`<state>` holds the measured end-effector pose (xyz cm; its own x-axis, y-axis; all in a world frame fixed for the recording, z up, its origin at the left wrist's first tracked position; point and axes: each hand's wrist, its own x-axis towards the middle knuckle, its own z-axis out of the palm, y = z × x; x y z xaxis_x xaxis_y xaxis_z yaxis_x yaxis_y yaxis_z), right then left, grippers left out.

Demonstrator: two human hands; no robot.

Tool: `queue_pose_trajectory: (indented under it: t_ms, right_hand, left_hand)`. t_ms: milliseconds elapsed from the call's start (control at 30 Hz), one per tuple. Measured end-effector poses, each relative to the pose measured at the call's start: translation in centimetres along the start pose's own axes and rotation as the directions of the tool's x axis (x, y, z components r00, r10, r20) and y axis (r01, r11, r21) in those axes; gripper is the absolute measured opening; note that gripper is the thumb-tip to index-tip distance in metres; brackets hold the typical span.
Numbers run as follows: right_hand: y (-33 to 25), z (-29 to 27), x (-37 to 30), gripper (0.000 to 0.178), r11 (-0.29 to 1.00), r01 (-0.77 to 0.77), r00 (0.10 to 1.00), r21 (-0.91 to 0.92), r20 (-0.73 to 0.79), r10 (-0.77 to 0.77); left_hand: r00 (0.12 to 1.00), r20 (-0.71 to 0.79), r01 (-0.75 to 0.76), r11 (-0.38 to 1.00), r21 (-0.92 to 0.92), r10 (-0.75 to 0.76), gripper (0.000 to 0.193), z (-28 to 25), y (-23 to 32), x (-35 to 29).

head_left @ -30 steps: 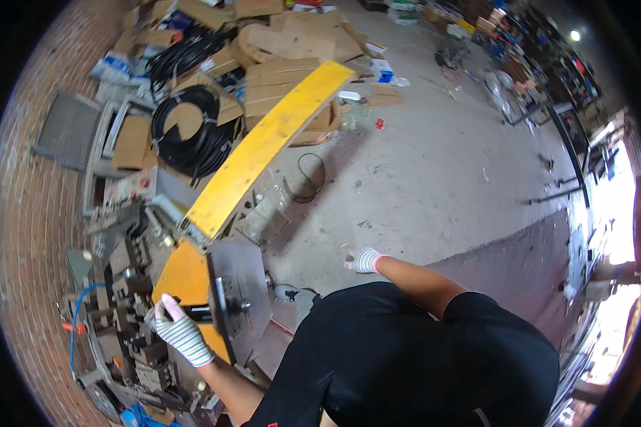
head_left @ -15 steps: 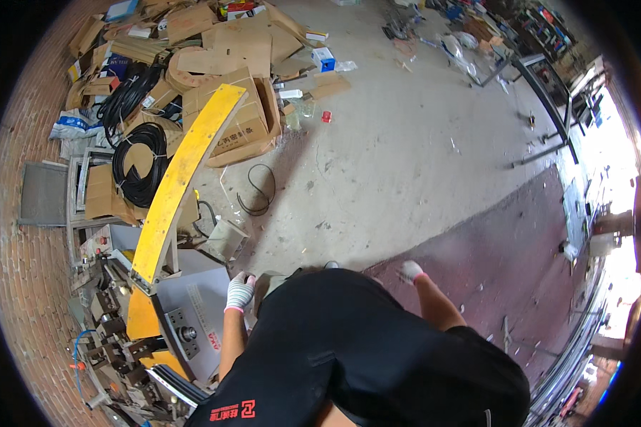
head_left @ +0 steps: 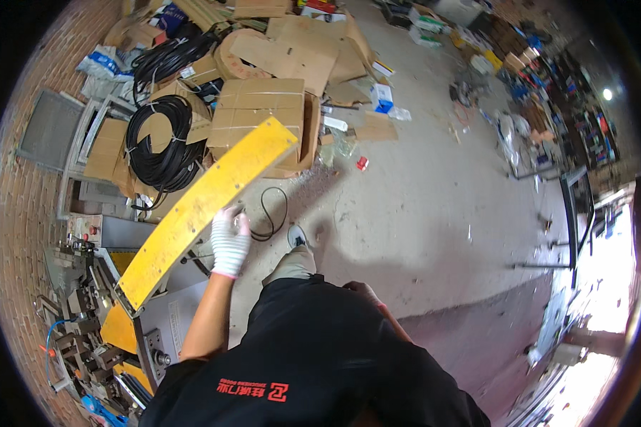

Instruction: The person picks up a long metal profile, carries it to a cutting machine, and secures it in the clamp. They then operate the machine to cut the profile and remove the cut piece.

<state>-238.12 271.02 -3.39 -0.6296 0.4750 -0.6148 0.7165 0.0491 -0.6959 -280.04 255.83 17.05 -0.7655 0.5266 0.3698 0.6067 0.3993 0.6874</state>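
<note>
My left hand (head_left: 231, 243), in a white striped glove with a pink cuff, is raised just right of a long curved yellow guard (head_left: 203, 206) on a machine. Its thumb stands apart from the fingers, and I see nothing held. Whether the fingertips touch the guard's edge, I cannot tell. Low by my body is my right hand (head_left: 363, 290), mostly hidden by my black shirt, so its fingers do not show clearly. Under the guard stands the machine's grey housing (head_left: 181, 313).
Flattened cardboard boxes (head_left: 258, 107) and a coil of black cable (head_left: 160, 142) pile up ahead on the left. A thin black cord (head_left: 274, 213) loops on the floor near my shoe (head_left: 297, 235). A dark metal frame (head_left: 570, 213) stands far right; metal machine parts (head_left: 78, 324) crowd the left wall.
I have stepped forward, and the view has turned. My left hand has risen toward the yellow guard. My right hand has swung in close to my body.
</note>
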Motion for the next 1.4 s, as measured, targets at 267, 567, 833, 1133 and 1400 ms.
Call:
queue_pose_trajectory:
  t_ms: [267,567,833,1133,1400]
  right_hand:
    - [4.5,-19.9,10.3,0.027,0.986,-0.156,0.981,0.061,-0.103,0.162]
    - [-2.4,-30.7,22.5,0.020,0.944,-0.253,0.946,0.211,-0.148,0.287]
    - [-11.1,-37.9,46.6,0.026,0.942,-0.074,0.984,-0.326,0.128,0.122]
    - [-27.4,-53.6,73.2,0.031,0.905,0.188,0.968,-0.381,0.229,-0.105]
    - [-32.9,-56.3,83.5,0.034,0.937,0.209,0.953,-0.282,0.273,-0.130]
  left_hand:
    - [0.993,0.120,0.002,0.988,0.156,-0.021,0.046,8.5,-0.2,17.6]
    - [0.735,0.426,0.372,0.839,0.396,-0.527,0.056,10.0,-2.6,23.0]
    - [0.636,0.243,0.495,0.629,0.600,-0.732,0.059,14.5,0.0,25.1]
    - [0.565,-0.006,0.577,0.390,0.717,-0.825,0.055,18.0,-0.2,25.4]
    - [0.604,-0.212,0.655,0.328,0.681,-0.768,0.039,19.3,0.0,25.4]
